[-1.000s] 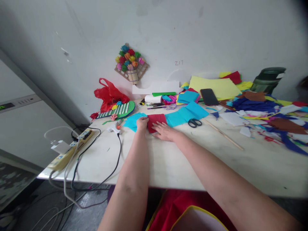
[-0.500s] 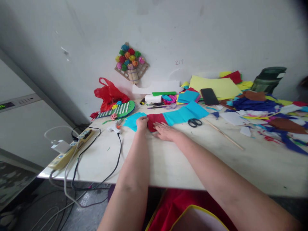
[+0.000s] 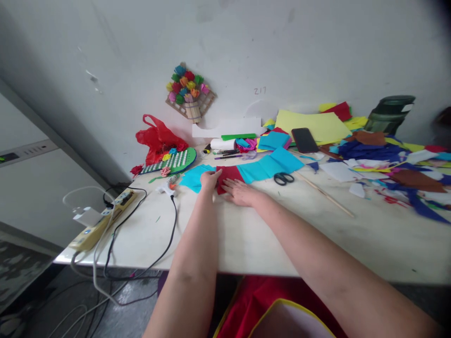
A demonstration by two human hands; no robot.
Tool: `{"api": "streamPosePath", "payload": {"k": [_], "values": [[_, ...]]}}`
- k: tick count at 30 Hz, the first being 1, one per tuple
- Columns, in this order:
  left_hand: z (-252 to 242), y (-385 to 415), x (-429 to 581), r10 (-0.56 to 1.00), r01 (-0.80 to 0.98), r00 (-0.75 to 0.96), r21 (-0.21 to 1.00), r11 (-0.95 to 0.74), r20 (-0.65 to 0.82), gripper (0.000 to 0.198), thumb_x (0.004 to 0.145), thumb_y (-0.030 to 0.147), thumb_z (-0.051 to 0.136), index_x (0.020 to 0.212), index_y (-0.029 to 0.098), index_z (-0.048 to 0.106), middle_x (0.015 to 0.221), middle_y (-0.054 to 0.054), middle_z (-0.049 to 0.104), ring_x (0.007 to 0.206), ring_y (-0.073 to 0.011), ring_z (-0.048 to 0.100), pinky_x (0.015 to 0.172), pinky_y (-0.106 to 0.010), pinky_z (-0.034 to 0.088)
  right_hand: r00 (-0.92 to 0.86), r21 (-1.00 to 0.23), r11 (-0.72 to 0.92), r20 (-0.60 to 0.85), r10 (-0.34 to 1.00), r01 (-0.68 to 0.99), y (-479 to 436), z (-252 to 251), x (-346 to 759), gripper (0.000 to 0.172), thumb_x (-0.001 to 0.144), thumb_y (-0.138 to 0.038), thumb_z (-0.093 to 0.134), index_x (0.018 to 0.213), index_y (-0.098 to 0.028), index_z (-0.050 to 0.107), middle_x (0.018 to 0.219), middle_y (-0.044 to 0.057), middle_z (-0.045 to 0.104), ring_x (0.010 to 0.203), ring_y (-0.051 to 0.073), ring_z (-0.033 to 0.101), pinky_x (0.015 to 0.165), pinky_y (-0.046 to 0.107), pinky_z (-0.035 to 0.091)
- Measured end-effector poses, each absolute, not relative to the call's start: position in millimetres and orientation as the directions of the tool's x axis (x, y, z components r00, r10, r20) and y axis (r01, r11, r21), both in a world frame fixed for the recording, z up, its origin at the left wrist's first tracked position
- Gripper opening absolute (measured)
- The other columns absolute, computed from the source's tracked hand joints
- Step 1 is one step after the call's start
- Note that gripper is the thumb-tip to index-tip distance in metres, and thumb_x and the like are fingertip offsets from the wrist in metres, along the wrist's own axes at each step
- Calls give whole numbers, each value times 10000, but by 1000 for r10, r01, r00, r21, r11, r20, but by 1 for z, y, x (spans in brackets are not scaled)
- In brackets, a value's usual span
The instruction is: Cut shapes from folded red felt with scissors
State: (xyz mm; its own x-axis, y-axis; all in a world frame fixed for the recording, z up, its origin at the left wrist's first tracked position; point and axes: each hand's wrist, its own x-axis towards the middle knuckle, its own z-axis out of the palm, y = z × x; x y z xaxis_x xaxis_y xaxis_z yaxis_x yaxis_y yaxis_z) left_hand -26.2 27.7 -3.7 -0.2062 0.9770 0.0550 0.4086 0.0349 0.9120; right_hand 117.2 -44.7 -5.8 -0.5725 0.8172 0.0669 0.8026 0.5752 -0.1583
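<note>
A piece of red paper (image 3: 229, 172), perhaps crepe, lies on the white table in front of me. My left hand (image 3: 209, 180) pinches its left edge between thumb and fingers. My right hand (image 3: 240, 192) lies flat over its lower right part, fingers stretched out. To the left a blue sheet (image 3: 192, 178) reaches partly beneath my left hand. A long creased blue strip (image 3: 269, 165) runs from the red paper's right side. Black-handled scissors (image 3: 283, 179) rest just below that strip, their blades hidden.
At left are a white glue gun (image 3: 166, 188) with a black cord, a power strip (image 3: 102, 220) and a red plastic bag (image 3: 158, 138). A wooden stick (image 3: 326, 193), a phone (image 3: 305, 140) and many paper scraps (image 3: 373, 152) lie at right. Behind them stands a dark green bottle (image 3: 389, 114).
My left thumb has stretched further over the red paper's left edge. My right hand stays flat in nearly the same place. The view has shifted slightly.
</note>
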Motion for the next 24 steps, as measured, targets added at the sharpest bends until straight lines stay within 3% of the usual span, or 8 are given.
{"api": "streamPosePath", "payload": {"k": [3,8,12,18,24], "values": [[8,19,-19,972,741,-198,669,64,128,421,656,557,590,657,138,624,641,-99,618,691,-228,611,591,-291,453,-584,-165,587,72,809,793,-43,-8,118,621,910,-500,229,1395,-126,329,1480,100,220,1370,224,143,1107,394,111],[18,5,-7,977,873,-188,472,121,98,280,751,377,530,856,147,651,957,-150,661,930,-263,607,726,-313,454,-594,-203,599,92,799,775,-41,-10,119,622,900,-524,243,1404,-165,314,1490,82,196,1370,228,144,1102,410,118],[16,-2,1,965,888,-225,435,147,134,274,808,325,451,956,171,624,1039,-136,646,980,-250,595,770,-319,448,-577,-230,580,89,812,781,-41,-10,119,659,891,-547,222,1419,-158,275,1491,85,195,1371,228,137,1100,409,114],[13,-5,8,935,878,-282,450,161,215,282,860,334,368,989,193,575,1011,-132,651,949,-246,606,763,-334,448,-560,-214,563,80,824,798,-41,-11,121,646,895,-508,224,1423,-139,258,1488,85,199,1374,237,116,1100,429,73],[7,1,9,920,876,-307,449,173,243,327,890,355,277,1031,196,526,973,-139,657,893,-257,621,720,-351,445,-511,-287,521,114,852,804,-39,-13,123,687,888,-491,250,1428,-69,205,1473,130,234,1367,237,152,1101,417,89]]}}
